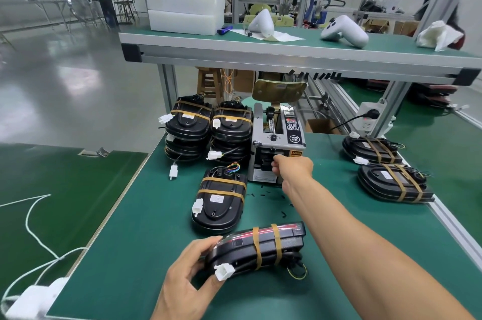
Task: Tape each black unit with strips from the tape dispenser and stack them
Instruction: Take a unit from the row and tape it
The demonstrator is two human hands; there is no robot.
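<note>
Left hand (pixel 187 275): grip curled round near end of black unit (pixel 260 246), long axis running rightward. Right hand (pixel 292 167): grip pinched at tape dispenser (pixel 276 142) mouth, beyond unit; strip not discernible.

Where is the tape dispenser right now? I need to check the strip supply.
In the head view, the tape dispenser stands mid-table on the green mat, just right of the two stacks of black units, with the right hand at its front outlet.

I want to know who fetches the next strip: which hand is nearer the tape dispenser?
Right. The right hand is at the front mouth of the tape dispenser; the left hand is well short of it, gripping a black unit.
</note>
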